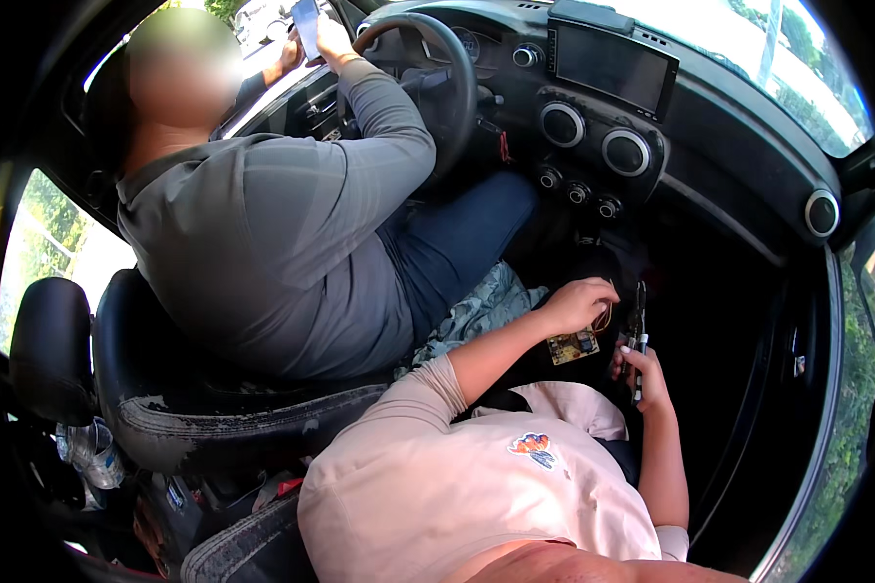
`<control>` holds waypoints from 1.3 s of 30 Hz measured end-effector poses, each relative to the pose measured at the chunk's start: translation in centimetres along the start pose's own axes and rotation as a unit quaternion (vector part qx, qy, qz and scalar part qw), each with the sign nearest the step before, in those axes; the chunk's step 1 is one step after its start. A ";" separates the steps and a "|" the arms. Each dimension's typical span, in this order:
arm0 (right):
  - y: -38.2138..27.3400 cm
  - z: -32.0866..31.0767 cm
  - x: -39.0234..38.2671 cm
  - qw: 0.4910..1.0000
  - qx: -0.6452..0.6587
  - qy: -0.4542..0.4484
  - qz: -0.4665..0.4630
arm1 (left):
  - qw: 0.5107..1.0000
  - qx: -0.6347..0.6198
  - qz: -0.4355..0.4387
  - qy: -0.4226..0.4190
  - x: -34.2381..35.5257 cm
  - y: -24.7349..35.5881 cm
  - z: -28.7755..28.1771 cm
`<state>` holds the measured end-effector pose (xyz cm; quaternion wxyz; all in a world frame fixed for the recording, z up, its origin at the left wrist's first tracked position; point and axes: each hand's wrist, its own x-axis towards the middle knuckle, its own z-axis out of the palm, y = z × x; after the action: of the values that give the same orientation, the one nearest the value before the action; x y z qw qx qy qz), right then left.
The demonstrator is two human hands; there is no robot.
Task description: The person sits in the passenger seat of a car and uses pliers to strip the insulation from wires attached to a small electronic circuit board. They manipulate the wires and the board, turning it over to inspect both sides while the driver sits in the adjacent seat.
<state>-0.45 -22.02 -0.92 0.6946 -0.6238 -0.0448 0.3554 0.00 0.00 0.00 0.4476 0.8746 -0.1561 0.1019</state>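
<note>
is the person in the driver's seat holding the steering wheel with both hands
No, that person's hands are raised beside the steering wheel, holding up a phone near the window.

steering wheel (436, 73), dashboard screen (612, 66), round vents (593, 138), phone (306, 24)

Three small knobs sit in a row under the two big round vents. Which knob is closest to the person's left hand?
The rightmost small knob; it lies nearest above the left hand, which holds a circuit board.

One circuit board (572, 347), one phone (306, 24), one steering wheel (457, 78), two round vents (564, 124), one plastic bottle (95, 452).
</note>
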 end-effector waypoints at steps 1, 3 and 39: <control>-0.1 -0.2 0.0 1.000 0.004 -0.001 -0.002 | 1.000 0.017 -0.011 0.005 0.2 0.1 0.4; -0.1 0.0 -0.1 1.000 0.021 0.004 -0.002 | 0.997 0.046 -0.063 0.004 0.0 0.2 0.8; 0.6 -0.3 0.4 0.980 0.160 0.103 -0.053 | 0.947 0.285 -0.046 -0.139 2.2 -0.3 6.4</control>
<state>-0.27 -22.11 -1.64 0.8039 -0.5351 0.0515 0.2547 2.46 -5.48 -3.25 0.1576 0.9774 -0.1409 -0.0016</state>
